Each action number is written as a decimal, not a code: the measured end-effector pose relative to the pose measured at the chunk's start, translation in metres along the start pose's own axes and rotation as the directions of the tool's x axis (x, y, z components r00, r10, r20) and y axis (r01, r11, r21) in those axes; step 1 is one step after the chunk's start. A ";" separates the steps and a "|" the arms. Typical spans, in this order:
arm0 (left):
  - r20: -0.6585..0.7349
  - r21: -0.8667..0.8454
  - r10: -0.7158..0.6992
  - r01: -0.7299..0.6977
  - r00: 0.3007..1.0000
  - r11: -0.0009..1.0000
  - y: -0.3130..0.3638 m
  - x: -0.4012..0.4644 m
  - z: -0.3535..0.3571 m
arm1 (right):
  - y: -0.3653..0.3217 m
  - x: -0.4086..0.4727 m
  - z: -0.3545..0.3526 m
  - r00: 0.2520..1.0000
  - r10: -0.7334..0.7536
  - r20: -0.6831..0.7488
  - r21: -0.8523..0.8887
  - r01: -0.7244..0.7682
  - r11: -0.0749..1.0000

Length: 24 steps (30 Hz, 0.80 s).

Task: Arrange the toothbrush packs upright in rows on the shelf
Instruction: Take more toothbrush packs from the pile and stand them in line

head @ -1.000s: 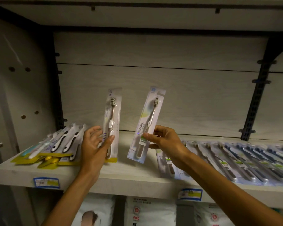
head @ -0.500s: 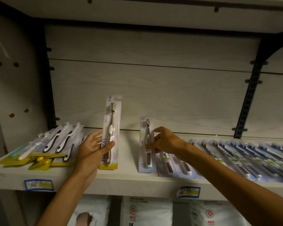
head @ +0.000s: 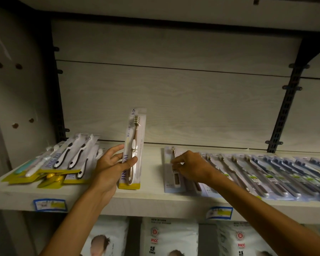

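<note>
1. Pale wood-grain shelf board [head: 151,195] carried every pack we logged.
2. Left hand [head: 112,166] gripped the clear blister pack with yellow base and brown-handled toothbrush [head: 134,150], thumb across its front; the pack stood upright, its base on the board, apart from the back panel [head: 174,108].
3. Right hand [head: 189,167] pressed fingertips onto the pale blue-carded pack [head: 169,179] lying flat at the left end of the overlapping blue row [head: 266,174]; whether it pinched the card, we could not tell.
4. Yellow-based packs [head: 63,163] lay heaped at left.
5. Risk, in our judgement: the upright pack had no visible support, so letting go would likely topple it.
</note>
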State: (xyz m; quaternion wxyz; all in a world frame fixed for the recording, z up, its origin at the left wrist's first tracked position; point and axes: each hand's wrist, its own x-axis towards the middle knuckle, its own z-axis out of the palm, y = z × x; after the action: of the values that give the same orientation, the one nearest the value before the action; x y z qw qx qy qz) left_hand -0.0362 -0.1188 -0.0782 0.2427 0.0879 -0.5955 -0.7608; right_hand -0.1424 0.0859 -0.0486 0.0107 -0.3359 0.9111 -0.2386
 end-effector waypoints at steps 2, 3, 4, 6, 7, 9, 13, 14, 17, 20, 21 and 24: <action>0.004 0.001 -0.004 0.004 1.000 1.000 -0.001 0.001 -0.001 | -0.001 -0.002 0.002 1.000 -0.003 -0.002 -0.044 0.002 0.999; 0.008 -0.001 -0.008 0.008 1.000 1.000 -0.001 0.001 -0.001 | -0.002 -0.004 0.002 1.000 0.001 0.000 -0.061 -0.001 0.998; 0.012 -0.005 -0.012 0.012 1.000 1.000 -0.001 0.001 -0.001 | -0.003 -0.005 0.003 1.000 0.008 0.002 -0.081 -0.008 0.997; 0.015 -0.010 -0.016 0.016 1.000 1.000 0.000 0.001 -0.001 | -0.005 -0.005 0.002 1.000 0.024 0.008 -0.142 -0.023 0.990; 0.014 -0.011 -0.022 0.022 1.000 1.000 0.000 0.001 -0.001 | -0.006 -0.005 0.002 0.999 0.032 0.013 -0.178 -0.029 0.984; 0.014 -0.009 -0.037 0.037 0.999 0.999 0.001 0.001 -0.002 | -0.009 -0.006 0.000 0.998 0.051 0.031 -0.233 -0.042 0.972; 0.022 0.002 -0.062 0.062 0.998 0.998 0.003 0.001 -0.002 | -0.024 -0.004 -0.001 0.992 -0.028 -0.122 -0.154 0.009 0.988; 0.019 -0.003 -0.067 0.067 0.998 0.998 0.003 0.001 -0.001 | -0.032 -0.004 0.000 0.982 -0.058 -0.180 -0.048 0.051 0.998; -0.002 -0.005 -0.057 0.057 0.998 0.998 0.006 -0.002 0.001 | -0.060 -0.001 0.010 0.979 -0.055 -0.194 0.363 0.124 0.924; -0.028 0.004 -0.037 0.038 0.999 0.999 0.007 -0.003 0.003 | -0.077 0.004 0.020 0.989 -0.008 -0.150 0.605 0.099 0.790; -0.033 0.002 -0.036 0.036 0.999 0.999 0.008 -0.004 0.004 | -0.078 0.006 0.023 0.986 0.003 -0.164 0.616 0.100 0.782; -0.026 0.023 -0.007 0.007 1.000 1.000 0.010 -0.007 0.005 | -0.076 0.012 0.024 0.986 0.055 -0.155 0.665 0.063 0.744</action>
State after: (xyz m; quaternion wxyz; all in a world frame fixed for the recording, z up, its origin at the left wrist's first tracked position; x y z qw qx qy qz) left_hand -0.0294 -0.1128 -0.0683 0.2467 0.1026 -0.6008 -0.7534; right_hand -0.1009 0.0183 -0.0343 0.0543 -0.2911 0.7622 -0.5757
